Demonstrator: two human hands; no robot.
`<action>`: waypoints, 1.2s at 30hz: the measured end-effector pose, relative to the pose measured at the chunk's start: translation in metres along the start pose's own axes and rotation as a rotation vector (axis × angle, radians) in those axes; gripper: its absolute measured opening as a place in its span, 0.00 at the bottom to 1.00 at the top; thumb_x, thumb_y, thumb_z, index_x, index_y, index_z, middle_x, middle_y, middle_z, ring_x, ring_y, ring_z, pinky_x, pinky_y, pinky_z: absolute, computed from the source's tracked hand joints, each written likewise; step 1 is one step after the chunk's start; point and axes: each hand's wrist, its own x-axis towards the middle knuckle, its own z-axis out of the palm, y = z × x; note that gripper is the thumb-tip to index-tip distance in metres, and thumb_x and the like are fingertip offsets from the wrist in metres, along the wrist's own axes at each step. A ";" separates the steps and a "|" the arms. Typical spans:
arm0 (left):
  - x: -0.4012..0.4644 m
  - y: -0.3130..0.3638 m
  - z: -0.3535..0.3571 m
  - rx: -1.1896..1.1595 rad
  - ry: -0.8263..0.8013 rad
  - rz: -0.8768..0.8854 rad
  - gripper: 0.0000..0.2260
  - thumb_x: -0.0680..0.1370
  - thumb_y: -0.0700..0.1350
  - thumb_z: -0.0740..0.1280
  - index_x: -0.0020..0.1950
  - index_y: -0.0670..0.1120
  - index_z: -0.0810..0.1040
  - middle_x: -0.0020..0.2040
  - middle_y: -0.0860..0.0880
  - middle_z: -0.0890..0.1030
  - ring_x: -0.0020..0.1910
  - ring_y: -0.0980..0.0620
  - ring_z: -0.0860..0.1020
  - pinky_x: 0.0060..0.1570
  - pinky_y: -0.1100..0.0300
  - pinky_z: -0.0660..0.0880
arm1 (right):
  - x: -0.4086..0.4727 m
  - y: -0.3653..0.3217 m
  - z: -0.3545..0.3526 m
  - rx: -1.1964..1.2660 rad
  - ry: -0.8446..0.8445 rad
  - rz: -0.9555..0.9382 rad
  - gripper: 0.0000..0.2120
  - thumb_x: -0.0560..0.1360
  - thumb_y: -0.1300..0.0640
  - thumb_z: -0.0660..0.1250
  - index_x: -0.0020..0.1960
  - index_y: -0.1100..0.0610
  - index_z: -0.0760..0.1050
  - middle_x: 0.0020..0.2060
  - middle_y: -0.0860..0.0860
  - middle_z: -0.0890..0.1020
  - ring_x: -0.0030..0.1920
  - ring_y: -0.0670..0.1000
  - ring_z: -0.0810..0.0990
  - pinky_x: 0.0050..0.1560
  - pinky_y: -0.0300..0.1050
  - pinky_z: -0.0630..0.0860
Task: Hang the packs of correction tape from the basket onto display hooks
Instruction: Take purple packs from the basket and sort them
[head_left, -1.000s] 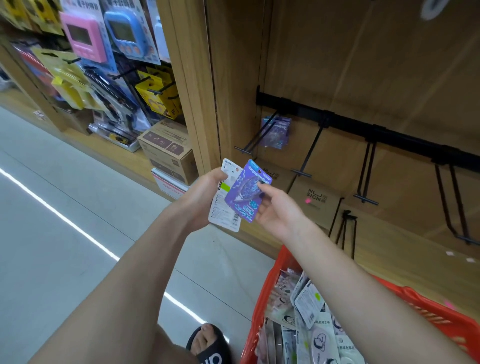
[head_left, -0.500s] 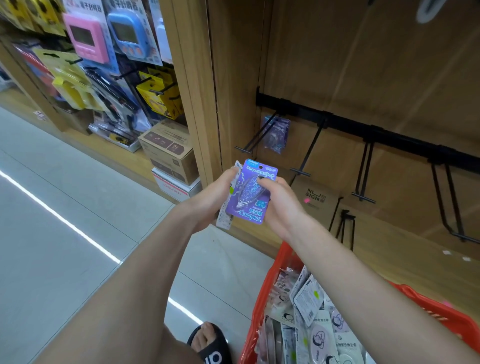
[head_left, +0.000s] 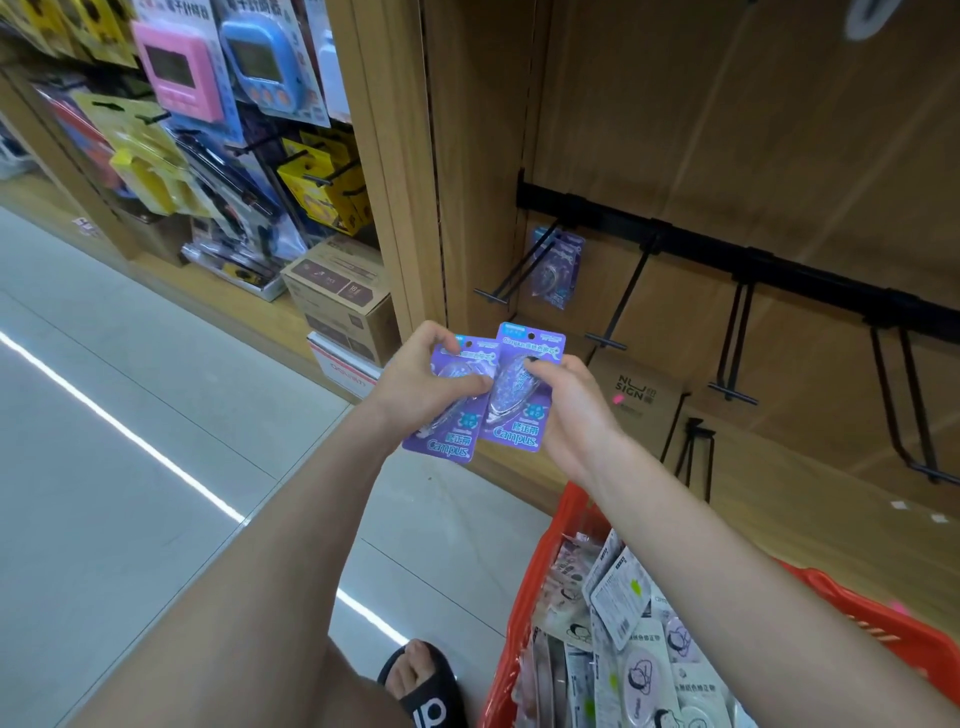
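Observation:
Two purple correction tape packs are held side by side in front of the wooden display. My left hand (head_left: 423, 376) grips the left pack (head_left: 452, 441), and my right hand (head_left: 563, 400) pinches the right pack (head_left: 514, 431), which overlaps it. Both show their printed fronts, hang holes at the top. Another purple pack (head_left: 556, 270) hangs at the back of the leftmost black hook (head_left: 511, 280), above my hands. The red basket (head_left: 535, 597) sits at lower right, filled with several white and pale packs (head_left: 623, 597).
A black rail (head_left: 727, 249) carries more bare hooks (head_left: 623, 306) to the right. Cardboard boxes (head_left: 644, 400) stand on the shelf under the hooks. To the left a wooden upright (head_left: 395, 171) separates a bay crowded with hanging goods (head_left: 171, 67). My sandalled foot (head_left: 421, 680) is on the tiled floor.
The white-backed pack in my left hand has been turned face forward. The two packs, stacked half a second ago, are now fanned apart side by side.

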 end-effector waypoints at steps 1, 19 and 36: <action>0.001 -0.001 -0.001 0.024 0.043 0.004 0.22 0.73 0.54 0.80 0.55 0.50 0.71 0.55 0.52 0.83 0.46 0.49 0.86 0.40 0.56 0.83 | 0.001 -0.001 -0.001 -0.003 0.020 -0.024 0.04 0.83 0.62 0.65 0.57 0.57 0.72 0.57 0.62 0.84 0.56 0.63 0.85 0.60 0.66 0.80; 0.017 -0.001 0.005 0.117 0.167 -0.049 0.16 0.79 0.58 0.71 0.54 0.46 0.76 0.51 0.50 0.83 0.47 0.50 0.83 0.46 0.52 0.79 | 0.014 -0.003 0.015 -0.137 -0.036 -0.151 0.06 0.81 0.62 0.68 0.58 0.59 0.77 0.53 0.61 0.86 0.50 0.59 0.86 0.58 0.65 0.81; 0.029 -0.002 0.008 0.240 0.426 -0.016 0.10 0.77 0.48 0.67 0.46 0.50 0.66 0.52 0.45 0.79 0.48 0.43 0.77 0.42 0.53 0.69 | 0.046 0.007 0.026 -0.270 0.046 -0.273 0.04 0.81 0.62 0.67 0.51 0.55 0.76 0.42 0.53 0.86 0.40 0.51 0.85 0.44 0.48 0.80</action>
